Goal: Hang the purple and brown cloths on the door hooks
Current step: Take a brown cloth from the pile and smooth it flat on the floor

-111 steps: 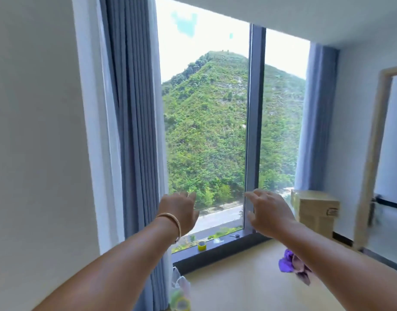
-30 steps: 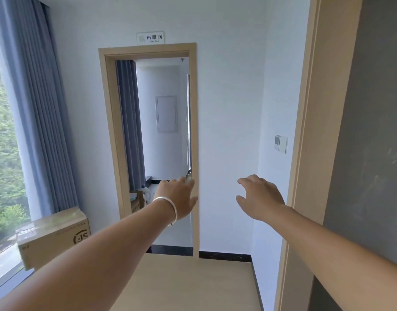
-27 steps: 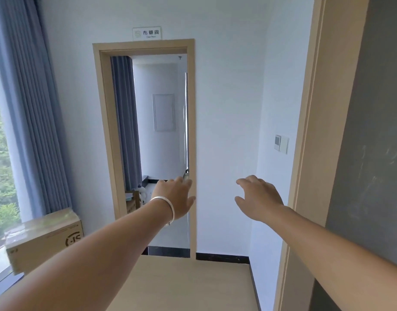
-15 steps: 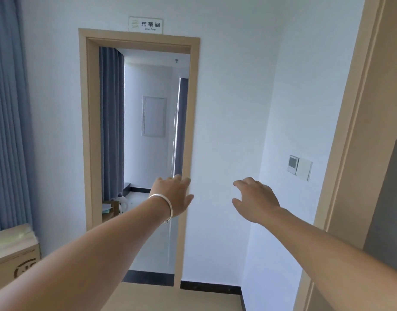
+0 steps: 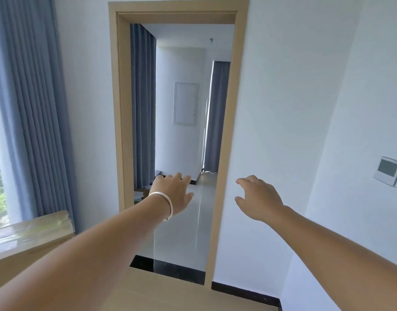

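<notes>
Both arms reach forward toward an open doorway with a light wooden frame. My left hand, with a silver bangle at the wrist, is open in front of the opening and holds nothing. My right hand is open too, fingers apart, in front of the white wall just right of the frame. No purple cloth, brown cloth or door hooks appear in this view.
Blue-grey curtains hang by a window at the left, above a taped cardboard box. A wall control panel sits on the right wall. Beyond the doorway lie a tiled floor, another curtain and a white wall panel.
The view has swung from the window round to the doorway and come closer to it. Both hands stay open and stretched out; the purple cloth seen on the floor earlier has left the view.
</notes>
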### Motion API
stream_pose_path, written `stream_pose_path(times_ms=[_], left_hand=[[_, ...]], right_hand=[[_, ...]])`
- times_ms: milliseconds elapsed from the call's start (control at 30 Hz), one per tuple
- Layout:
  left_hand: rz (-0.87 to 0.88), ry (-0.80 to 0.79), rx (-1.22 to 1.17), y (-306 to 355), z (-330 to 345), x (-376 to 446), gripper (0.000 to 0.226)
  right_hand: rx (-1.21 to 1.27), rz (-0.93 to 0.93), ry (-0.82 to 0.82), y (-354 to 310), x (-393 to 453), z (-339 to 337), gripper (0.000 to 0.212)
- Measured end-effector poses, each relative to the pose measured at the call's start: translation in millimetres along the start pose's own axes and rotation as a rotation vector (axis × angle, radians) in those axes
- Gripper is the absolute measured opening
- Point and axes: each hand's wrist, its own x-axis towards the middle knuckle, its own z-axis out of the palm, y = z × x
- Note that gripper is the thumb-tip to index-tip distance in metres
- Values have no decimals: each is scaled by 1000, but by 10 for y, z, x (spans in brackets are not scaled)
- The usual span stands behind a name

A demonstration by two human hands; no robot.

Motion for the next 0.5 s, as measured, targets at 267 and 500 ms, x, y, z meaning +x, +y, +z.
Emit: stream_pose_path(times_ms=[267, 500], left_hand=[[-254, -85, 71, -947, 632, 309, 42], [-496, -217, 221, -1805, 876, 406, 54]], right_hand=[[92, -252, 7, -701, 1343, 656, 39], [209, -545, 24, -1486, 2461, 1123, 51]])
